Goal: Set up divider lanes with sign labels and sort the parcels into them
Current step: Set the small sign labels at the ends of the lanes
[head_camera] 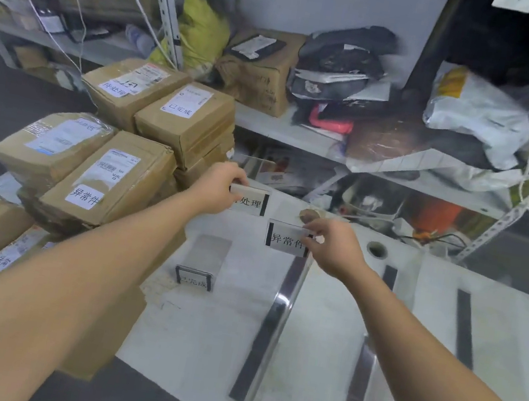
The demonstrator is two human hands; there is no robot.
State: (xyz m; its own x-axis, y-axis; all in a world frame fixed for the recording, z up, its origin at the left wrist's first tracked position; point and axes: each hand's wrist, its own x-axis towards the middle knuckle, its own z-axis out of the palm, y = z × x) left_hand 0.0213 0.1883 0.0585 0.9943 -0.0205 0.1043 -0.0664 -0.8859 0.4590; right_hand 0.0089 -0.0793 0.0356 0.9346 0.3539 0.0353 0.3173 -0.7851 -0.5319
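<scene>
The left hand [219,189] is pinching the top left corner of a small white sign [252,202] in the middle of the frame, fingers and thumb closed on its edge. The right hand [335,246] is pinching the right edge of a second sign [286,240], which is sitting just below and to the right of the first. Both signs are standing upright near the far edge of the white table [201,329], each showing black printed characters and dark side bars.

A third sign [194,277] is resting on the table lower left of the two, apart from both hands.

A long divider strip [270,333] is running down the table from just under the second sign toward the bottom of the frame. More divider strips [464,329] are lying to its right, well apart from each other.

The cardboard parcels [107,175] are sitting stacked at the left of the frame, on and beside the table's left end, each carrying a white label.

A metal shelf [301,133] is standing behind the table, holding bags and boxes.
</scene>
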